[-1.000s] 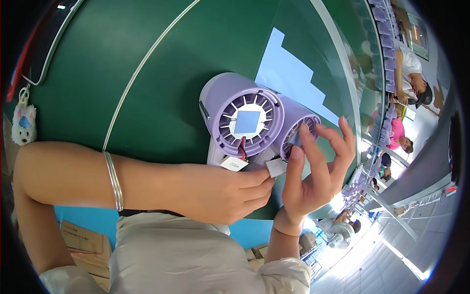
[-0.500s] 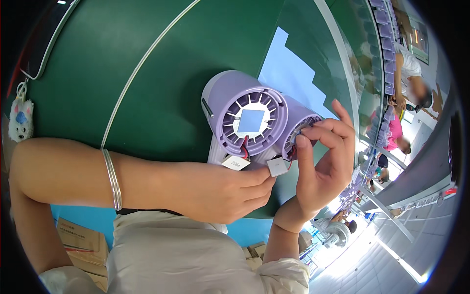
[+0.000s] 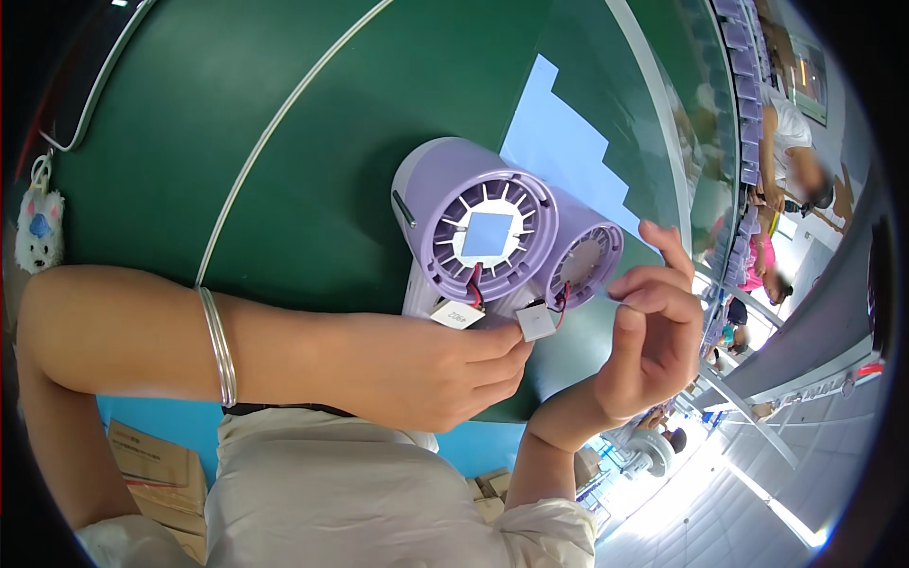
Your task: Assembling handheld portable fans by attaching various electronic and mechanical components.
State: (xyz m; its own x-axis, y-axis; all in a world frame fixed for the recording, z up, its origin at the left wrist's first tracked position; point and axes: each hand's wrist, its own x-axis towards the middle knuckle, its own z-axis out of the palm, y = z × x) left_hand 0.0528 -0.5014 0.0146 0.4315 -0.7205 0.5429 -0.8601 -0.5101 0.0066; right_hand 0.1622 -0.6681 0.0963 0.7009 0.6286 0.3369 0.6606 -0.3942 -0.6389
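Note:
My left hand (image 3: 445, 374) is closed round the lower part of a light purple plastic housing with two joined cylinders (image 3: 445, 170), its open ends facing me. Inside the larger end, white fins ring a pale disc that bears a square blue pad (image 3: 487, 234). The smaller end (image 3: 585, 260) has a similar finned ring with a plain greyish centre. Two small white square plates (image 3: 539, 322) hang on red and black wires below these ends, near my left fingers. Just right of the smaller cylinder, my right hand (image 3: 653, 331) has thumb and fingers pinched; what they hold is too small to make out.
A light blue sheet with a stepped edge (image 3: 559, 133) lies on the green table (image 3: 312, 189) behind the housing. A white cable (image 3: 275, 123) crosses the table at left. A plush charm (image 3: 41, 232) hangs far left. Purple parts line a conveyor (image 3: 745, 95) at right, with people beyond.
My right hand has drawn back to the right from the smaller cylinder, baring its finned end. My left hand and the housing have hardly moved.

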